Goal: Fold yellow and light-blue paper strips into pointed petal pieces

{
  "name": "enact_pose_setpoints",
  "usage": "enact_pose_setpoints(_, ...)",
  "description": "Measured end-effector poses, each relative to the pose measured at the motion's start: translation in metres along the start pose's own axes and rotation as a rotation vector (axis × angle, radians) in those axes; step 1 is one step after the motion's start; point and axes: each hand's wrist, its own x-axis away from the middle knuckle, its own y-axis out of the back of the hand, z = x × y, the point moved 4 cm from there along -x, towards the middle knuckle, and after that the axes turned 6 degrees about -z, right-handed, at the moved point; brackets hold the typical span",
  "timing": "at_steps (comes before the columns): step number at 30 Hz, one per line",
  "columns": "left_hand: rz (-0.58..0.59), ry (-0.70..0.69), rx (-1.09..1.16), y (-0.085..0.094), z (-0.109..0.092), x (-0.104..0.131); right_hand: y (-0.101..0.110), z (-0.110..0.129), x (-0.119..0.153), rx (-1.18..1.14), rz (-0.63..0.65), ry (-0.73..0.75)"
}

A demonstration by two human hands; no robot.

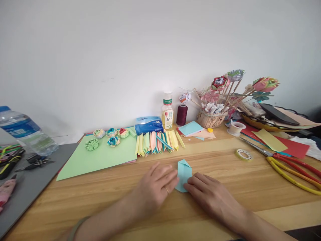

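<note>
A light blue folded paper (184, 174) lies on the wooden table between my hands, its upper corners folded in toward a point at the top. My left hand (156, 184), with a ring on one finger, rests at the paper's left edge; its fingers are stretched out and lie fairly flat. At the lower right edge, my right hand (209, 190) has its fingers bent and drawn together on the paper, the thumb side low against it. The fingertips partly cover both side edges.
Beyond the paper stands a row of folded paper strips (157, 142). Several paper flowers (92, 144) sit on green sheets (110, 157) at left. Scissors (281, 159) and a tape roll (243, 154) lie at right. A flower basket (212, 118) and a drink bottle (168, 113) stand behind.
</note>
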Motion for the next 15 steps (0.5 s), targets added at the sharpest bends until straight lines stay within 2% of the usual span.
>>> enact_pose_setpoints(3,-0.059,-0.020,0.016,0.003,-0.012,-0.001,-0.005,-0.004,-0.009,-0.079,0.003,-0.051)
enact_pose_setpoints(8,-0.084,0.026,0.031,0.002,-0.014,0.000,-0.004,-0.017,-0.011,-0.291,0.114,-0.174)
enact_pose_setpoints(15,-0.059,0.039,0.022,0.001,-0.016,0.003,-0.003,-0.015,-0.014,-0.302,0.150,-0.196)
